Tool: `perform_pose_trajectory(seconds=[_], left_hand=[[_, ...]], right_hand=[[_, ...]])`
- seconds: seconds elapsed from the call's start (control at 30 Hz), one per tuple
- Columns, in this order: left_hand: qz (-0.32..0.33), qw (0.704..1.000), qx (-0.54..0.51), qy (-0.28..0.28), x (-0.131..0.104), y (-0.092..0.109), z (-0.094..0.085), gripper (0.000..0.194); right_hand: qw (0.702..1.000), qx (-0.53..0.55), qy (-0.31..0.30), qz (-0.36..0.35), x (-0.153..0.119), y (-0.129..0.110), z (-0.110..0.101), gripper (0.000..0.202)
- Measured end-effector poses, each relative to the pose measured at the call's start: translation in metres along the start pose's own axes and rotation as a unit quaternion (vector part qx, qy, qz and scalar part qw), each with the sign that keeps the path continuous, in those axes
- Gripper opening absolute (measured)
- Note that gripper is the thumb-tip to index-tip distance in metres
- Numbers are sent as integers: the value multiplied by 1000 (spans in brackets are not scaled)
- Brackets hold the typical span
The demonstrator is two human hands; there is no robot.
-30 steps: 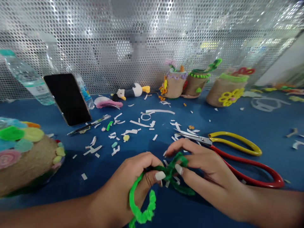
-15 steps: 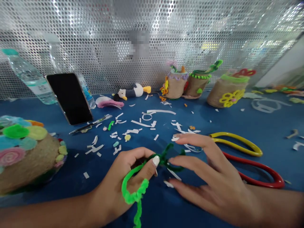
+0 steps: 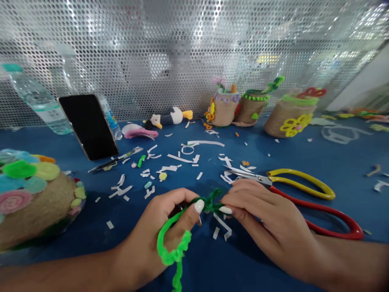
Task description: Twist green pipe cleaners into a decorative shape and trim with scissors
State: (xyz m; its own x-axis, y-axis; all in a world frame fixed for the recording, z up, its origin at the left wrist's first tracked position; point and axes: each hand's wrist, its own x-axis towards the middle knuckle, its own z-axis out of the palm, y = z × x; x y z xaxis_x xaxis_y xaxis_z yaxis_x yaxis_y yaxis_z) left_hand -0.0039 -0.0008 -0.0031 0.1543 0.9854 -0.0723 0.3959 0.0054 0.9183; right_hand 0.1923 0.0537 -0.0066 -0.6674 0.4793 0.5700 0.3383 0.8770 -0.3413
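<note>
My left hand point(image 3: 164, 231) pinches a bright green pipe cleaner point(image 3: 172, 247) between thumb and fingers; its loose end curls into a loop below the hand. A dark green pipe cleaner point(image 3: 211, 202) is twisted onto it between my two hands. My right hand point(image 3: 261, 219) pinches that dark green piece from the right, fingertips closed on it. Both hands hover just above the blue table point(image 3: 334, 158). Scissors point(image 3: 291, 190) with one yellow and one red handle lie just behind my right hand.
White paper scraps point(image 3: 179, 160) litter the table middle. A phone point(image 3: 88, 125) leans against water bottles point(image 3: 36, 99) at left, a pen point(image 3: 117, 159) beside it. A decorated twine basket point(image 3: 33, 198) sits at left; three burlap pots point(image 3: 258, 107) and a toy duck point(image 3: 168, 117) line the perforated wall.
My right hand, spread open half a second ago, has closed onto the dark green pipe cleaner. The scissor blades, hidden by that hand, show again. My left hand has barely moved.
</note>
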Motion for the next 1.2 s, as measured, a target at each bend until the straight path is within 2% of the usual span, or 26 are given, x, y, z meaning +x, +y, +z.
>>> perform_pose_trajectory(seconds=[0.17, 0.3, 0.4, 0.47, 0.57, 0.67, 0.8, 0.87, 0.93, 1.03, 1.1, 1.2], left_hand=[[13, 1000, -12, -16, 0, 0, -1, 28], [8, 1000, -14, -12, 2, 0, -1, 30], [4, 1000, -19, -2, 2, 0, -1, 30], [-1, 1000, -19, 6, 1, -1, 0, 29], [-20, 999, -20, 26, -1, 0, 2, 29], [-35, 998, -26, 47, -3, 3, 2, 29], [-19, 998, 13, 51, -3, 5, 1, 28], [26, 995, 64, 67, -4, 3, 1, 21], [116, 980, 133, 94, -5, 0, -1, 12], [262, 928, 248, 97, -7, -3, -5, 24], [306, 896, 308, 92, -8, -5, -7, 20], [322, 869, 359, 108, -6, -6, -6, 13]], right_hand=[[983, 108, -32, 145, 2, 0, 1, 17], [932, 203, -104, 282, 7, -4, 0, 23], [890, 271, -125, 346, 8, -6, 1, 27], [874, 298, -128, 362, 7, -8, 1, 29], [872, 312, -121, 357, 6, -10, 2, 30], [891, 289, -110, 332, 4, -12, 2, 31], [920, 239, -84, 300, 2, -13, 2, 28], [922, 235, -74, 300, 1, -12, 2, 24], [919, 243, -76, 302, 1, -10, 2, 22], [907, 275, -92, 305, 1, -9, 1, 21], [900, 295, -97, 306, 2, -9, 0, 21], [886, 327, -117, 307, 2, -11, -2, 22]])
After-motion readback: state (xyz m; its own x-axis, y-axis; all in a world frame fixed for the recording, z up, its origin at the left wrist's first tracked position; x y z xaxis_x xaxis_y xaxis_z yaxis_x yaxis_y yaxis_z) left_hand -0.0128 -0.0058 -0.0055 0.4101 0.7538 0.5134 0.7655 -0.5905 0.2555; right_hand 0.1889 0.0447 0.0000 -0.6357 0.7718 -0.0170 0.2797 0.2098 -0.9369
